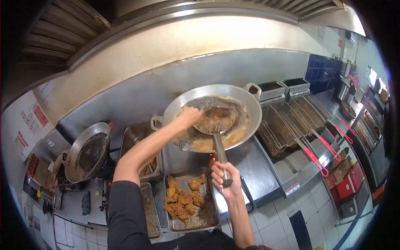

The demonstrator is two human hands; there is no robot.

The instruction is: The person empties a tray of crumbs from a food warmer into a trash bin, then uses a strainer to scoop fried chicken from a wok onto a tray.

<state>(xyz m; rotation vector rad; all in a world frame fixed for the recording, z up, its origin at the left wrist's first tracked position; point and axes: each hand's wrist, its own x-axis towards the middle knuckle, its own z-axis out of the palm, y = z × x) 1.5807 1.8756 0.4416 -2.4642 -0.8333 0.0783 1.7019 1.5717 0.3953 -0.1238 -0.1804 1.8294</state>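
Note:
A wide metal wok holds bubbling brown oil. My right hand is wrapped round the metal handle of a round strainer, whose basket lies in the oil with dark brown pieces in it. Over the left part of the wok is my left hand, fingers closed and pointing toward the strainer; what they hold, if anything, is too small to make out. Below the wok, a metal tray carries several golden-brown fried pieces.
Fryer baskets with red handles stand on the right. At the left is a second wok with dark oil. Another tray with utensils sits left of the large wok. A range hood overhangs the back wall.

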